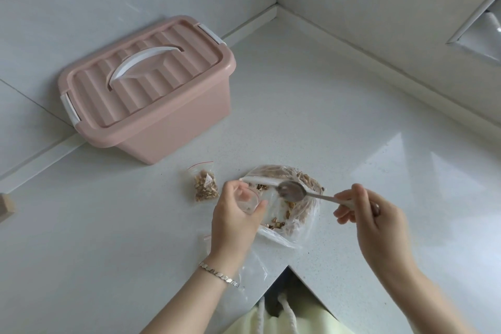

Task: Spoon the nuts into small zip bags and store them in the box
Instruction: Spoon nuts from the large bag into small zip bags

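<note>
Over the nut bag (296, 221), a spoon (291, 190)

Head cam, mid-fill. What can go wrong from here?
1. The small zip bag pinched by the left hand has a mouth that looks no wider than the spoon in the right hand; nuts may spill onto the counter.
2. The box lid is on and both hands are busy, so storing may stall.
3. An empty bag lies under the left forearm at the counter edge; it could get swept off.
</note>
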